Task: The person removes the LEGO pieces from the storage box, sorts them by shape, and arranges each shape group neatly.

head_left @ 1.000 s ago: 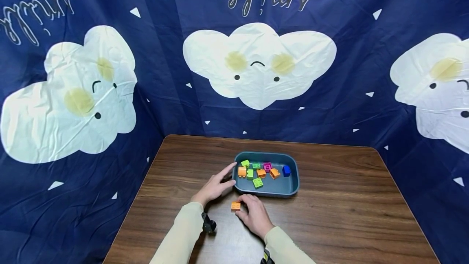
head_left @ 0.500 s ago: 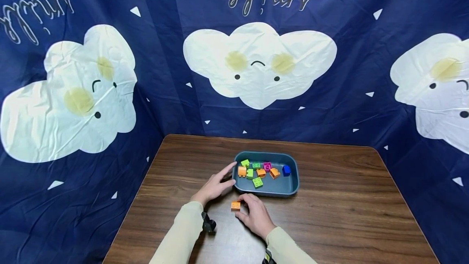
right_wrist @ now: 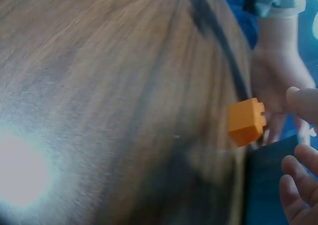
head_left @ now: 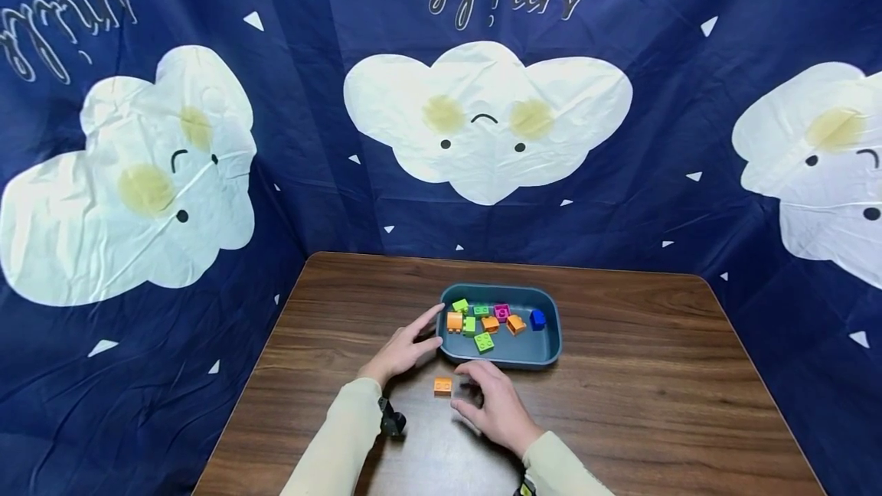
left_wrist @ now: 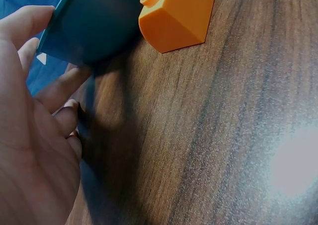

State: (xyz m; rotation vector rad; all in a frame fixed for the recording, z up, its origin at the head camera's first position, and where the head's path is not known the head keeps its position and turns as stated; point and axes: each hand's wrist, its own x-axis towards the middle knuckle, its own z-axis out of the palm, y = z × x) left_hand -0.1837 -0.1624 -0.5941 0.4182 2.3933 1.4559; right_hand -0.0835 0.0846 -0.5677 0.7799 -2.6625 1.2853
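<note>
Head cam's bright and pretty crisp, soft sheen on the table point(head_left: 620, 373) on the near side of the lone orange block point(head_left: 443, 386). Both wrist cams catch blown-out glare well apart from it, and the right one's blurry.

The person wears long sleeves in a pale cream cloth with a faint greenish tinge, plain on the left sleeve point(head_left: 329, 438) and on the visible part of the right sleeve point(head_left: 560, 467). The cloth is softly creased and ends around the wrist, so the left hand point(head_left: 403, 352) and right hand point(head_left: 499, 410) are bare. At the left cuff sits a black wrist device point(head_left: 393, 419), blocky with a blunt, rounded knob. A second dark device point(head_left: 526, 487), at the near edge by the right sleeve, shows a yellow-green mark; the rest is cut off.
</note>
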